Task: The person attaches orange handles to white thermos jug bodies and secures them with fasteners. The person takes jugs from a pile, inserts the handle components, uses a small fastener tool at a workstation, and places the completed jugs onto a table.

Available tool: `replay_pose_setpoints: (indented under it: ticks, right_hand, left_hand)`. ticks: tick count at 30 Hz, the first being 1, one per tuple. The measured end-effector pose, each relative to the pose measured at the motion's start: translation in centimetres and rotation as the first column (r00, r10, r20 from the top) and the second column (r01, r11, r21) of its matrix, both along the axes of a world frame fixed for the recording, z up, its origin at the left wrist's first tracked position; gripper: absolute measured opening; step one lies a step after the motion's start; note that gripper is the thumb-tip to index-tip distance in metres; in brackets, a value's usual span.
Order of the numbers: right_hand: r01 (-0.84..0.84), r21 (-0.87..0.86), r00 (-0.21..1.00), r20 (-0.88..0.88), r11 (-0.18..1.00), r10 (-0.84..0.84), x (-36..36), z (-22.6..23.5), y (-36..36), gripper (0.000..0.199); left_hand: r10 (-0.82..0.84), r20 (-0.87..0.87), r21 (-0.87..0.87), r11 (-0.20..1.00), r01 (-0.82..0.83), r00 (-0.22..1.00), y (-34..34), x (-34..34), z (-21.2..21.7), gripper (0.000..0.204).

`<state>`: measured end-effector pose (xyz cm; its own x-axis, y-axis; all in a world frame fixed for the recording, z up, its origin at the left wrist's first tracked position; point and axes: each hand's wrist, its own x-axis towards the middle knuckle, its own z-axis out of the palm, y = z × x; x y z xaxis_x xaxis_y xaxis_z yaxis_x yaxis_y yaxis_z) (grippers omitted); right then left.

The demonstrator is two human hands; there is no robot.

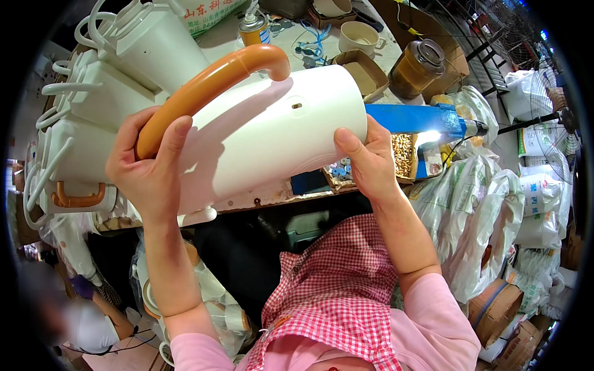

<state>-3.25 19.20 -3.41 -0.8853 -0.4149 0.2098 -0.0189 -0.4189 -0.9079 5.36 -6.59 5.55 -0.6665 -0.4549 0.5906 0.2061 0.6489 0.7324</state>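
Note:
A large white cylindrical jug body (260,136) lies on its side in front of me, held up at the table's near edge. Along it runs a curved orange-brown handle (210,80), and my left hand (148,161) is closed round its left end. The handle's other end bends down towards the white wall, near a small slotted hole. Whether that end touches the wall I cannot tell. My right hand (368,164) grips the right end of the jug body, thumb on the outside and fingers hidden behind the rim.
Several white jugs (74,148) crowd the left. Beyond the body's right end, a blue machine arm (414,120) with a lit lamp overhangs a box of small brass-coloured parts (404,154). A can (253,29) and a brown jar (417,68) stand behind. Another person (93,324) is at lower left.

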Motion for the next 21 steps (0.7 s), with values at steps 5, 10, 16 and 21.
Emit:
replay_pose_setpoints:
  ticks: [5,10,16,21]
  right_hand:
    - [0.002,0.032,0.999,0.032,0.999,-0.003,0.0,0.5,-0.1,0.046]
    - [-0.036,0.195,0.997,0.072,0.980,0.023,0.3,1.1,-0.2,0.047]
    - [-0.041,0.106,0.992,0.121,0.993,0.028,0.0,0.7,-0.3,0.043]
    - [-0.125,0.143,0.973,0.213,0.982,0.093,0.0,0.8,-0.3,0.042]
  left_hand:
    - [0.011,0.037,0.068,0.998,-0.013,0.999,-0.2,-0.9,-0.6,0.027]
    - [-0.013,0.283,-0.072,0.997,0.034,0.959,-0.6,-1.0,0.3,0.027]
    - [0.185,0.485,-0.696,0.674,0.249,0.855,3.7,-6.1,3.7,0.031]
    - [-0.040,0.628,-0.411,0.831,0.375,0.777,3.5,-7.1,5.1,0.031]
